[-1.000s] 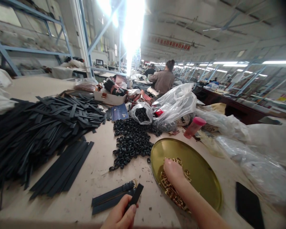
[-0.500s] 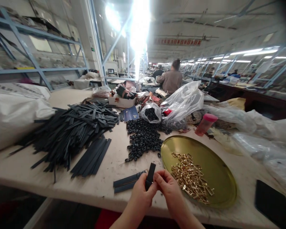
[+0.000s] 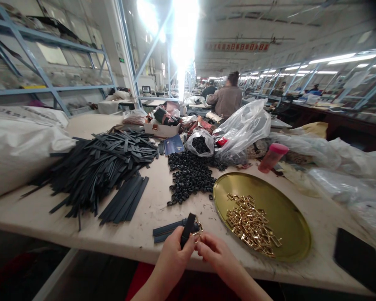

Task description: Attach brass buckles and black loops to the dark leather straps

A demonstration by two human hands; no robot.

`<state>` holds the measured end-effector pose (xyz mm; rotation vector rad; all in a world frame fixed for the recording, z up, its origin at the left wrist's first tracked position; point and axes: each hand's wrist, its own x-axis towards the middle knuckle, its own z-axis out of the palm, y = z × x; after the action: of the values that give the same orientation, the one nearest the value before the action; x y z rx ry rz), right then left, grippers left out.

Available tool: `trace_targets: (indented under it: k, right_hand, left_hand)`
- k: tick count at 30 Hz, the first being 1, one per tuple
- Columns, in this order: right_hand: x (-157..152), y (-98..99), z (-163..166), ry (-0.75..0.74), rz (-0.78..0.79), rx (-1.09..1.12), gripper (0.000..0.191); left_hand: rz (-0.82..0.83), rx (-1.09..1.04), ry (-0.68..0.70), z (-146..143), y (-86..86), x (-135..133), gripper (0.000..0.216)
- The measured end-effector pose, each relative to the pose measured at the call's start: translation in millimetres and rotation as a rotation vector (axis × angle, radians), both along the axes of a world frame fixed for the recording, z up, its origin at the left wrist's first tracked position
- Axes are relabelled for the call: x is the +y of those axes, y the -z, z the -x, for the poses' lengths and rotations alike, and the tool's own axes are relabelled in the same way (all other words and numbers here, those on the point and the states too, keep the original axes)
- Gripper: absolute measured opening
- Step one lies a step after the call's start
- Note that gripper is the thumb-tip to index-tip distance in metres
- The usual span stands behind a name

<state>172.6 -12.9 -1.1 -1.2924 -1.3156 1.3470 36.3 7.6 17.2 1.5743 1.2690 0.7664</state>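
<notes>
A dark strap (image 3: 188, 230) stands up tilted out of my left hand (image 3: 176, 247), whose fingers are closed around it. My right hand (image 3: 213, 250) is pinched at a small gold buckle (image 3: 196, 235), close against the strap; the fingers hide part of it. Just beyond my hands lie dark straps (image 3: 167, 230) side by side, with gold metal at their right end. To the right, a round gold-coloured tray (image 3: 288, 213) bears a heap of gold buckles (image 3: 250, 221).
Left on the table (image 3: 90, 238) lie a large pile of dark strips (image 3: 103, 167) and a smaller stack (image 3: 125, 200). Small black loops (image 3: 191, 177) are heaped centrally. Plastic bags (image 3: 244, 129), a pink-lidded jar (image 3: 272, 159) and a black phone-like slab (image 3: 356, 257) lie around. A person (image 3: 227, 98) sits beyond.
Both hands have shifted slightly left and down, with the strap tilting further. A gold buckle now shows between them. The view has turned a little.
</notes>
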Motion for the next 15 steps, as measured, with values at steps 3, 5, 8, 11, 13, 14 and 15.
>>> trace_targets:
  k: [3,5,8,11,13,14,15]
  right_hand:
    - [-6,1.4,-7,-0.057,-0.051,-0.078,0.012]
    - [-8,4.7,-10,-0.047,-0.012,-0.013,0.013]
    - [-7,6.8,-10,-0.08,0.113,0.215,0.018]
    - [-7,6.2,-7,-0.126,0.242,0.407,0.023]
    - [-6,10.1,-3,-0.086,0.251,0.463,0.024]
    - [-6,14.0,-1,-0.043,0.239,0.482,0.025]
    - [-5,18.9,1,0.003,0.226,0.5,0.028]
  left_hand:
    - [0.157,-0.05,0.027,1,1.2,2,0.02]
    - [0.272,-0.084,0.052,0,2.3,2,0.018]
    - [0.337,-0.123,0.07,0,4.5,2,0.014]
    - [0.305,-0.113,0.073,3,7.6,3,0.013]
    - [0.287,-0.071,0.072,5,9.0,4,0.014]
    - [0.282,-0.045,0.072,5,9.2,5,0.014]
    - [0.276,-0.02,0.075,6,8.9,5,0.014]
